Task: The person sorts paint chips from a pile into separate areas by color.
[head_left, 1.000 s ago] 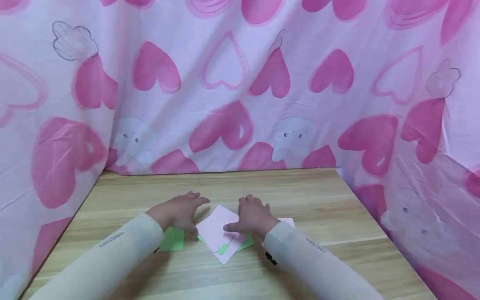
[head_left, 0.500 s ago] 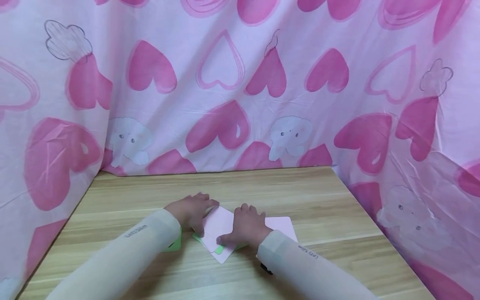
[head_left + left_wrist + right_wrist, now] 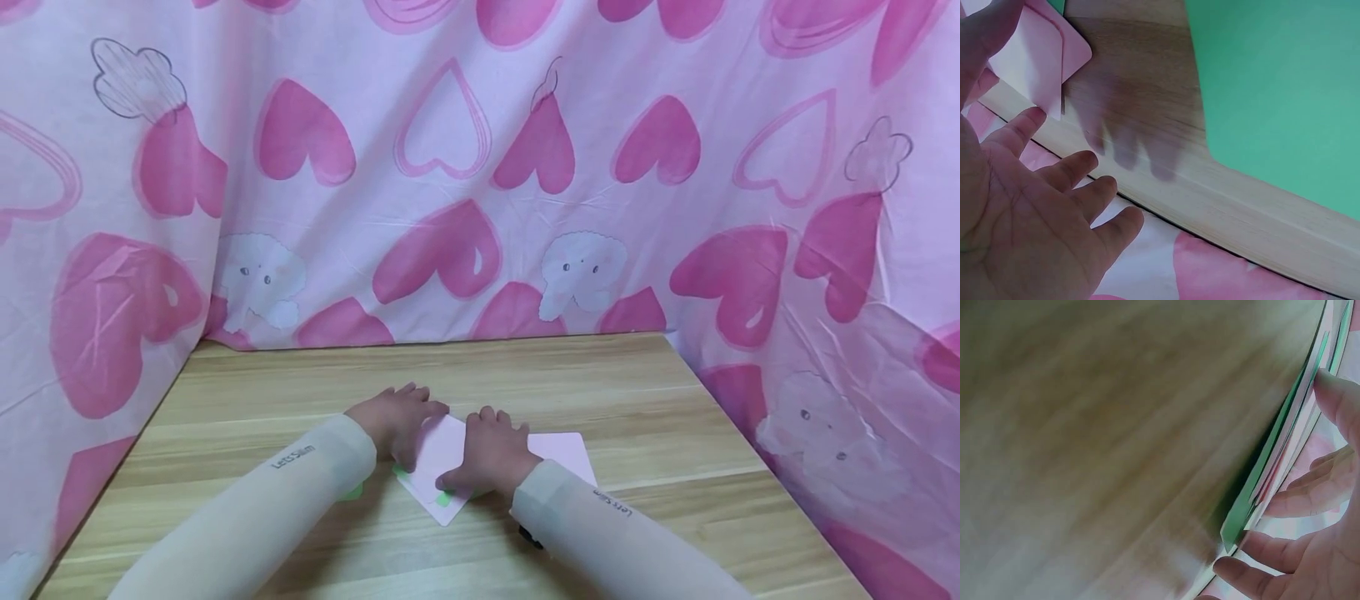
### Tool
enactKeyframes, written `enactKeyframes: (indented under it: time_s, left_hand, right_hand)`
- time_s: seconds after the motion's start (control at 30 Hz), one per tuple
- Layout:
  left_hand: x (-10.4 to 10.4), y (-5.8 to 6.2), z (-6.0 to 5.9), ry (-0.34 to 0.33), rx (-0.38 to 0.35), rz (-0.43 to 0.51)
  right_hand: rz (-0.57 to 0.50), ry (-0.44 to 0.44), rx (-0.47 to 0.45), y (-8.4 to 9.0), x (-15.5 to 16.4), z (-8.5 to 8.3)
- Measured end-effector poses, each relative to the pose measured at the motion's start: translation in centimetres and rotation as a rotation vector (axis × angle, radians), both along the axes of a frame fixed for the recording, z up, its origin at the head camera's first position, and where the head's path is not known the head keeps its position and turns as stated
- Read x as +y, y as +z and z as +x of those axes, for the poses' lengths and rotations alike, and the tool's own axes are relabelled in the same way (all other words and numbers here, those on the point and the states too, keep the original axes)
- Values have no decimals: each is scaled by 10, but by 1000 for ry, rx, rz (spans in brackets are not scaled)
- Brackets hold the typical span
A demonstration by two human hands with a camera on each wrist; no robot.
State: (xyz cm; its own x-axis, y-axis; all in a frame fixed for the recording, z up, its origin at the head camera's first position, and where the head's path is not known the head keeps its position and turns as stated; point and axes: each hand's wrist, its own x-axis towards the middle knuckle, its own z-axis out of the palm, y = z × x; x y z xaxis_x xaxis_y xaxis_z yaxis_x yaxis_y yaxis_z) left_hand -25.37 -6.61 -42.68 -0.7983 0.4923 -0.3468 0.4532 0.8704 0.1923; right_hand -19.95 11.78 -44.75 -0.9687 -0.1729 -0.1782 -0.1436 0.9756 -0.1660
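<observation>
Both hands lay flat: left hand (image 3: 397, 419) and right hand (image 3: 491, 454), fingers straight, pressed pink card (image 3: 442, 454); squaring stack needed even pressure.

We see pale pink cards (image 3: 442, 454) with bright green cards (image 3: 1285, 94) showing beneath their edges, all on a light wood-grain table (image 3: 600, 375). The curtain (image 3: 480, 167) behind is soft pink, printed with deep pink hearts, outlined hearts and small white elephants. Both sleeves (image 3: 255, 525) are cream with small dark lettering.
</observation>
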Motion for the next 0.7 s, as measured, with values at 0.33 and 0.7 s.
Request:
enactKeyframes:
  time_s: [0.33, 0.7]
  left_hand:
    - [-3, 1, 2, 13, 12, 15]
    - [-7, 0, 5, 2, 36, 34]
  right_hand:
    - [-16, 19, 15, 2, -1, 2]
    - [6, 24, 19, 2, -4, 7]
